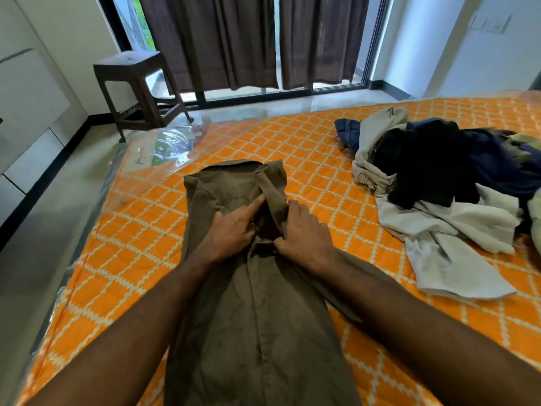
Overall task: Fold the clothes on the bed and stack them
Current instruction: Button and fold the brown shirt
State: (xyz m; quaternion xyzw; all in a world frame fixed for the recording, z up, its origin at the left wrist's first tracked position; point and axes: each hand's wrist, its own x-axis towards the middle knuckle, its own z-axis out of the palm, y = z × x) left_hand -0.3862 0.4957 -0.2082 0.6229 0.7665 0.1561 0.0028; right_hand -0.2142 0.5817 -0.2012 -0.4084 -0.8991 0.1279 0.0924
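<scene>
Brown shirt [257, 303] lies flat on the orange bed [307, 148], right in front of me. My left hand [231, 230] rests on it with one finger poking out straight. My right hand [304, 232] pinches a fold of the shirt. Messy clothes [445, 183] sit piled to my right.

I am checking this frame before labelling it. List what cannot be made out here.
Head view only:
- Olive shirt: its hem is cut off by the bottom edge; its middle is covered by the left hand and right hand.
- Right hand's fingers: tips are buried in a shirt fold.
- Pile of unfolded clothes: garments overlap, so no count; the right edge cuts it off.
</scene>
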